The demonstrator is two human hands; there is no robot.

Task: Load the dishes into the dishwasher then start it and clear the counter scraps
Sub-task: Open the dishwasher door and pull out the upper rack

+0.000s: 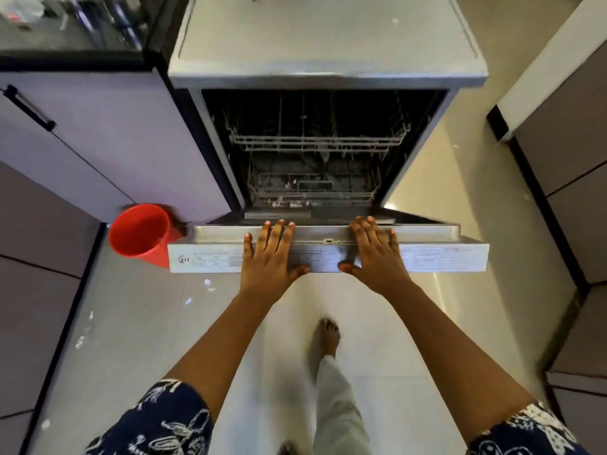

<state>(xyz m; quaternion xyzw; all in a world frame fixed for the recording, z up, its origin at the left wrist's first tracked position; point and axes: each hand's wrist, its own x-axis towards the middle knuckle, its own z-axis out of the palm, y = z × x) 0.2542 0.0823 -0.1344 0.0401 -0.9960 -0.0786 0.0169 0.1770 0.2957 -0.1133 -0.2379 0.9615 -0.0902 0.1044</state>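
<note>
The silver dishwasher (328, 44) stands straight ahead with its door (437, 254) lowered part way toward me. My left hand (269, 254) and my right hand (377, 254) both grip the door's top edge, fingers over the rim and thumbs under the front panel. Inside, the upper wire rack (318, 142) and the lower wire rack (312, 192) are pushed in; no dishes show in them, though the interior is dark.
A red plastic bucket (144, 233) sits on the floor at the door's left corner, against the lilac cabinets (108, 136). More cabinets (565, 159) line the right side. Small white scraps (207, 285) lie on the pale tiled floor. My bare foot (326, 336) is below the door.
</note>
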